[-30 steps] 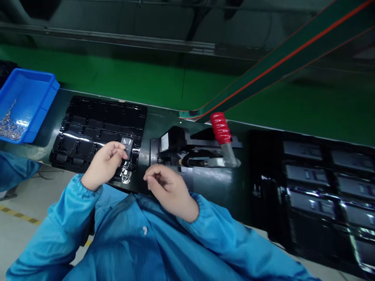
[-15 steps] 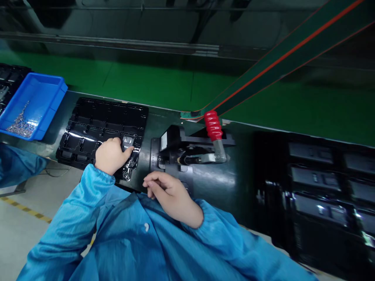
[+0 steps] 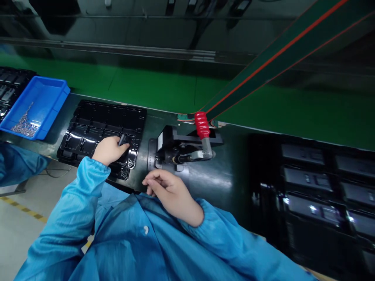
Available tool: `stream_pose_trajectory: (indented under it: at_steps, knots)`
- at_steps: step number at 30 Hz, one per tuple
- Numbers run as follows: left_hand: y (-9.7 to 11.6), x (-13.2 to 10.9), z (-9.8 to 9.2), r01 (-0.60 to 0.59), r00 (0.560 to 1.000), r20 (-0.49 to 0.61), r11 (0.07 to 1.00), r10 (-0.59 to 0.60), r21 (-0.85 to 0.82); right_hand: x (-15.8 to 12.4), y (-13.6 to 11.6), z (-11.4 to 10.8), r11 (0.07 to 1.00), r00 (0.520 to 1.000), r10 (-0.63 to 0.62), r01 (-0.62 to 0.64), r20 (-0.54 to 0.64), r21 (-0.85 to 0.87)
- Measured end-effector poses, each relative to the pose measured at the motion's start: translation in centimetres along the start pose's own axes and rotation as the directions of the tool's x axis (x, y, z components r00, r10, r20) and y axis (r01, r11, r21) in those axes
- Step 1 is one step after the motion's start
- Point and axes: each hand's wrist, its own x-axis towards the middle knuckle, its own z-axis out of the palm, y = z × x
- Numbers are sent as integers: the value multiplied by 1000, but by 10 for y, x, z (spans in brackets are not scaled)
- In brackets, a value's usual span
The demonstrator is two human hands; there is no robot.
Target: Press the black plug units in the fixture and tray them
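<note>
My left hand (image 3: 109, 150) is closed over the near right part of a black moulded plastic tray (image 3: 114, 115). Thumb and fingers grip a small dark rectangular part (image 3: 123, 139), tipped up on edge; most of it is hidden by the hand. My right hand (image 3: 170, 192) hovers in front of my body with its fingers loosely curled, and nothing shows in them. Just beyond it, a black clamping fixture (image 3: 168, 140) stands on the bench, its lever ending in a ribbed red handle (image 3: 202, 125).
A blue bin (image 3: 49, 102) of small metal pieces stands at the left, with a loaded tray (image 3: 8, 88) behind it. Dark trays with grey rectangular parts (image 3: 307, 177) lie at the right. A green strap (image 3: 263, 70) slants above the fixture. Someone's blue sleeve (image 3: 20, 164) shows at the left.
The small part, lying flat in its tray pocket before, is now tipped up in my left hand's grip. My right hand keeps its pose. The view has shifted slightly.
</note>
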Motion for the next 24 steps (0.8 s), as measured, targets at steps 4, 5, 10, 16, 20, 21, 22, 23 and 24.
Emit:
stream_pose_trajectory:
  at_steps: [4, 5, 10, 16, 20, 21, 22, 23, 24]
  knots:
    - [-6, -10, -7, -31, 997, -77, 994, 23, -105, 5, -8, -2, 984, 984, -148, 137, -97, -113]
    - [-7, -16, -9, -46, 995, -96, 987, 32, -154, 6, -11, -2, 983, 982, -157, 145, -102, -112]
    - [-8, -61, -3, -112, 994, -52, 838, 100, -535, 13, -24, 2, 996, 992, -81, 78, -92, -39]
    - [-5, -106, 19, -101, 970, 87, 699, 227, -708, 30, -43, 8, 990, 989, -131, 126, -71, -68]
    - [-1, -117, 25, -100, 951, 133, 687, 278, -719, 41, -52, 10, 931, 959, -281, 267, -21, -251]
    - [-1, -118, 26, -101, 946, 145, 687, 291, -719, 43, -53, 11, 923, 959, -282, 271, -3, -272]
    - [0, -119, 26, -103, 941, 155, 690, 301, -717, 45, -54, 11, 921, 962, -272, 264, 11, -285]
    - [-1, -119, 27, -104, 937, 163, 694, 308, -713, 47, -54, 12, 921, 966, -258, 253, 19, -295]
    - [-1, -119, 28, -105, 934, 170, 697, 313, -709, 48, -54, 13, 921, 969, -246, 241, 23, -305]
